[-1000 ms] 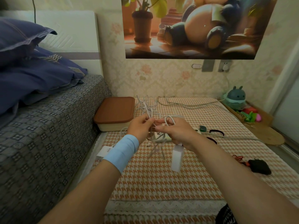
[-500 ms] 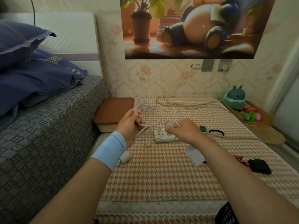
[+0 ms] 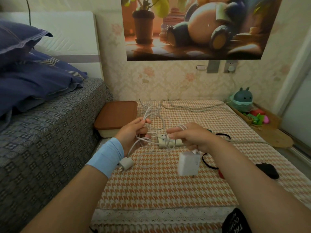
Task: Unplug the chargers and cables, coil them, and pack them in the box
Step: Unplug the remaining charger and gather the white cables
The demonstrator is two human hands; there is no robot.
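Between hands: thin white cable (image 3: 152,132), loosely tangled.

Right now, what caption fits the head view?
Left hand and right hand hold tangled white cables over the power strip; a charger hangs below; box lidded.

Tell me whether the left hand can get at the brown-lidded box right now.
Probably yes: the box sits just beyond the left hand with nothing between them, but that hand's grip is full of white cables.
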